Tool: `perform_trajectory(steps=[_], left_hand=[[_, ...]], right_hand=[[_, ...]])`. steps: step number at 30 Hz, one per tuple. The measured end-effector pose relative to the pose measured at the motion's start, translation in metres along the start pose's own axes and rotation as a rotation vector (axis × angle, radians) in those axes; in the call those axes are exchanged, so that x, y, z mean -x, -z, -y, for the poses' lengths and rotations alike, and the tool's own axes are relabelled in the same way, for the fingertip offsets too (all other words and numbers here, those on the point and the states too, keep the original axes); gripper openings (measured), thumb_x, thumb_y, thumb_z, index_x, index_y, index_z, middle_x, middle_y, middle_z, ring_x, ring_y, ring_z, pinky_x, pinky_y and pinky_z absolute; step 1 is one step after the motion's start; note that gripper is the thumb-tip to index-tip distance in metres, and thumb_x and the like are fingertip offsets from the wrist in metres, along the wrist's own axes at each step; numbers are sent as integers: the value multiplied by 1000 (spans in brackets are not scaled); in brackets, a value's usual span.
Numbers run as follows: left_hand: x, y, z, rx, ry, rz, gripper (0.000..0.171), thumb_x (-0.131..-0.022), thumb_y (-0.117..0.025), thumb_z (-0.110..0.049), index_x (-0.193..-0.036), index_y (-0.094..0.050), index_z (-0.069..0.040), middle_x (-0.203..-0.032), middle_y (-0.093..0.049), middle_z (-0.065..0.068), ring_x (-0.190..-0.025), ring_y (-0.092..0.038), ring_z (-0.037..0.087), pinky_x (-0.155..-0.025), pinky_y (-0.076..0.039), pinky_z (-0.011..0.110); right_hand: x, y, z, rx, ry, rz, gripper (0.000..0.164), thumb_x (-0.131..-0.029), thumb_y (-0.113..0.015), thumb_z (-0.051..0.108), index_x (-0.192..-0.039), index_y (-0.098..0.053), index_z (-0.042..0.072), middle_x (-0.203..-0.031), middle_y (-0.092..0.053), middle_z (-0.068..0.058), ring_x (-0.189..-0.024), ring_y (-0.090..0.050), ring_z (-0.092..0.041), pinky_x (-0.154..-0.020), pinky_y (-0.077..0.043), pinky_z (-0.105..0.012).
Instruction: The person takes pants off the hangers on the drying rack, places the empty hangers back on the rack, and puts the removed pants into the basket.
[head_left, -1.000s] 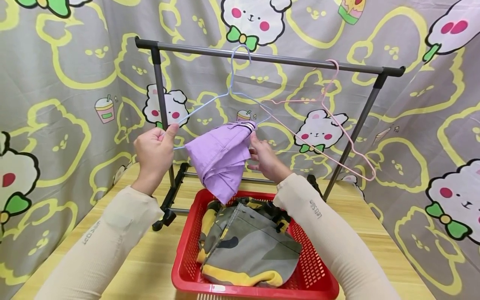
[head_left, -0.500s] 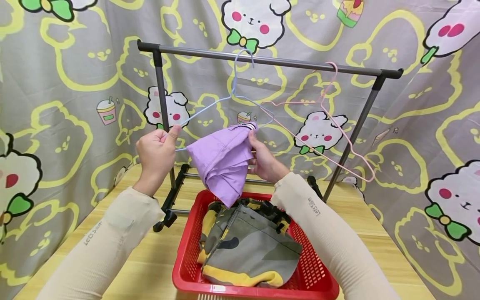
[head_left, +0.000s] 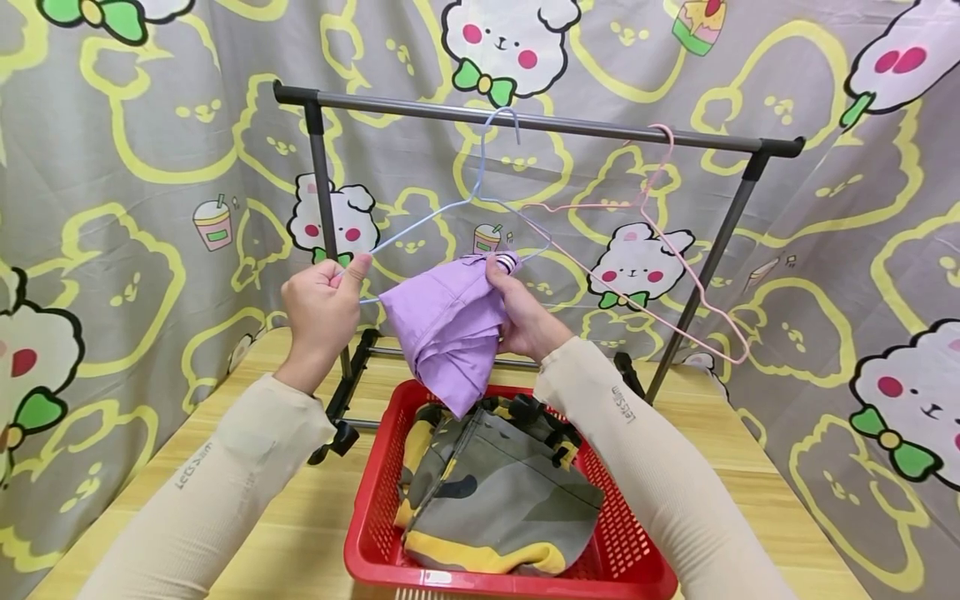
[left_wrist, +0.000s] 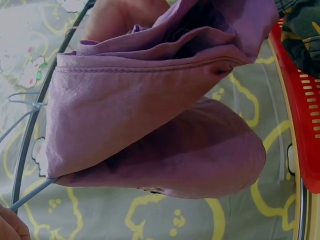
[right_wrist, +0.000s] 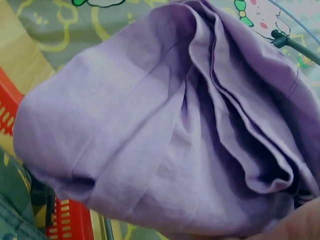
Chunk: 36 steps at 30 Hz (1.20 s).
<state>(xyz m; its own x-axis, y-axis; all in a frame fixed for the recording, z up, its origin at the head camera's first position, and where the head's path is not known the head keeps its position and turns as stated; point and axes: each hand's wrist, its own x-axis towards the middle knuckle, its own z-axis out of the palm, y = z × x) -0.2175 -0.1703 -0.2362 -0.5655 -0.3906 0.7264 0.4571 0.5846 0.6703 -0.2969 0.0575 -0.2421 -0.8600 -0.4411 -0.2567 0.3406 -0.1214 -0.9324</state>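
My left hand (head_left: 322,321) grips the left end of a blue wire clothes hanger (head_left: 482,158), thumb along the wire. A folded purple garment (head_left: 450,321) drapes over the hanger's lower bar, with a striped band at its upper right. Its right side is held by my right hand (head_left: 523,312), thumb in front and the other fingers mostly hidden behind the cloth. The purple garment (left_wrist: 125,110) shows a stitched edge in the left wrist view. Loose folds of the garment (right_wrist: 135,130) fill the right wrist view. The hanger's hook overlaps the rail; I cannot tell whether it hangs there.
A metal clothes rack with a horizontal rail (head_left: 585,125) stands on the wooden table (head_left: 300,533). From its right part hangs a pink hanger (head_left: 705,293). Below my hands, a red basket (head_left: 360,533) holds a camouflage garment (head_left: 517,492). Patterned curtain surrounds the table.
The blue hanger and my left hand have shifted a little right and down. My right hand has closed from loose fingers beside the purple garment to a hold on its right side.
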Motion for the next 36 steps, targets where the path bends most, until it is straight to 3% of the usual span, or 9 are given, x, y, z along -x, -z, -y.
perform_trajectory(steps=[3, 7, 20, 27, 36], left_hand=[[0, 0, 1, 1, -2, -4, 56, -91, -69, -34, -53, -37, -8, -47, -33, 4, -47, -36, 18, -45, -20, 28], [0, 0, 1, 0, -8, -12, 55, -90, -71, -32, -53, -37, -8, -46, -33, 4, -48, -37, 18, -46, -21, 28], [0, 0, 4, -31, -20, 2, 56, -90, -70, -35, -53, -38, -8, -47, -34, 5, -49, -38, 20, -45, -22, 28], [-1, 1, 5, -39, -20, 8, 56, -90, -70, -35, -54, -38, -8, -48, -34, 5, -51, -40, 20, -46, -22, 29], [-1, 1, 5, -36, -14, 14, 56, -89, -71, -34, -53, -37, -8, -47, -34, 4, -50, -40, 21, -47, -24, 29]], right_hand=[[-1, -2, 0, -20, -9, 12, 46, -97, -45, 55, -114, -52, 13, -114, -62, -11, -104, -58, -27, -97, -38, -52], [-4, -4, -4, -76, 5, 3, 27, -100, -48, 37, -101, -54, 11, -89, -67, -4, -83, -64, -19, -85, -46, -42], [-6, -2, -7, -101, 68, 3, 11, -100, -49, 16, -95, -52, 7, -81, -65, -4, -75, -66, -17, -69, -54, -34], [-4, -4, -5, -119, 138, -50, 3, -97, -52, 5, -98, -52, 3, -81, -64, -5, -74, -66, -17, -68, -56, -32], [-2, -6, -3, -149, 200, -103, 5, -94, -54, 0, -99, -52, 1, -82, -63, -5, -72, -66, -15, -69, -56, -28]])
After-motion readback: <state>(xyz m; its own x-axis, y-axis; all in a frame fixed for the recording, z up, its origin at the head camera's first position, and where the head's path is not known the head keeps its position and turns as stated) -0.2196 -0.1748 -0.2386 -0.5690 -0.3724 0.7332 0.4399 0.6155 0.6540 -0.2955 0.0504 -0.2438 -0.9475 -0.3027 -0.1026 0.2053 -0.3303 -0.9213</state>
